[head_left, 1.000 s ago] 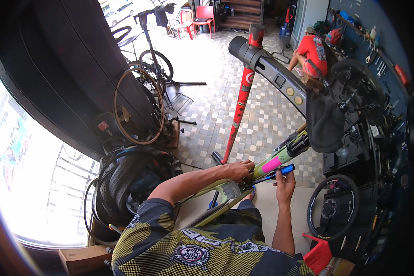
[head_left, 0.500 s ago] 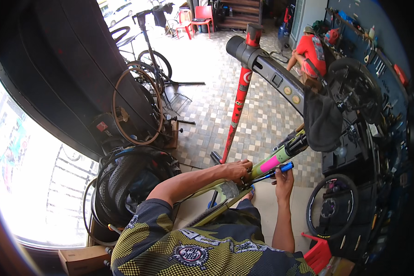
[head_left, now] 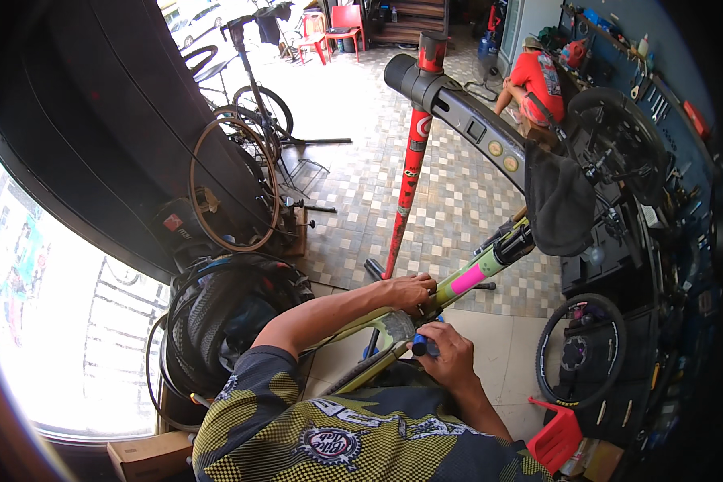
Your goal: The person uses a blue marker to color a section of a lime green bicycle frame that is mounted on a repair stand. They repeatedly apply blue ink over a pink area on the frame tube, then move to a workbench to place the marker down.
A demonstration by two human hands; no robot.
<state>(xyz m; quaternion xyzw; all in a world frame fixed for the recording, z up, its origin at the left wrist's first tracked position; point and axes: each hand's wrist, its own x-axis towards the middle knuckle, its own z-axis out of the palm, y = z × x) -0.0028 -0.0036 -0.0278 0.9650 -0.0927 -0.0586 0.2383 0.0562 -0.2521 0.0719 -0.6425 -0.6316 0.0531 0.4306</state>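
Observation:
A yellow-green bicycle frame (head_left: 444,298) with a pink patch hangs slanted in front of me, its upper end near the black clamp arm of a repair stand (head_left: 478,132). My left hand (head_left: 410,294) is closed on the frame's tube, fingers curled over it; the fingertips are partly hidden. Just below, my right hand (head_left: 451,353) grips a blue-handled screwdriver (head_left: 420,345), its butt end toward me. The screwdriver's tip is out of sight, close to the frame's lower part.
The stand's red post (head_left: 407,193) rises from the tiled floor ahead. Tyres (head_left: 217,309) are heaped at left beside a bare rim (head_left: 193,185). At right are a wheel (head_left: 580,349), a red stool (head_left: 556,434) and a tool wall (head_left: 659,104). A person in red (head_left: 536,80) sits farther back.
My right hand has come left and down toward me with the screwdriver, turning its handle end to face me. My left hand stays at the frame. The view has shifted slightly.

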